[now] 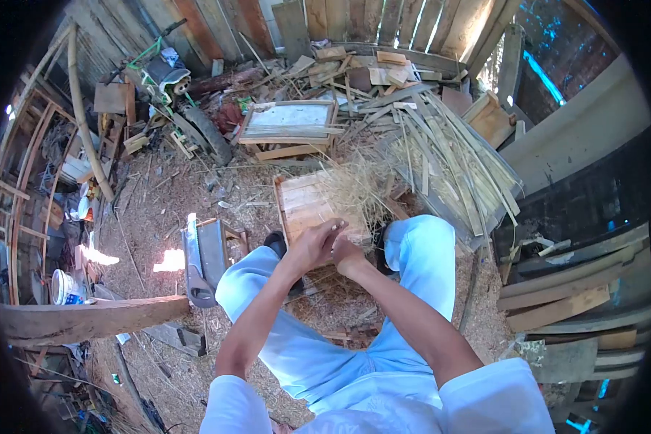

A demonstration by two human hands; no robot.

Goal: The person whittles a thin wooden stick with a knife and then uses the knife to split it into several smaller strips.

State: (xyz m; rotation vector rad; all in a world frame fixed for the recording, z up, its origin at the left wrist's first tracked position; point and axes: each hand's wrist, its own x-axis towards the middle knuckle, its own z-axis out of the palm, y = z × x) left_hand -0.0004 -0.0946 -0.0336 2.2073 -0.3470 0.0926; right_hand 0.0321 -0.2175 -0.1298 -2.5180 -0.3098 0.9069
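My left hand (317,244) and my right hand (348,256) meet in front of my knees, above a light wooden board with a raised edge (300,204). Both hands look closed, fingertips close together. Whatever they hold, if anything, is too small or hidden to make out. A loose heap of thin straw-like strips (358,186) covers the board's right side, just beyond my hands. To the left of my knee a handsaw (194,257) rests against a small grey-topped stool (212,248).
Long split slats (441,159) lie piled at the right, near stacked planks (571,304). A framed white panel (289,119) and scrap wood stand ahead. A motorbike-like frame with a wheel (202,134) is at back left. A thick beam (101,318) juts in from the left.
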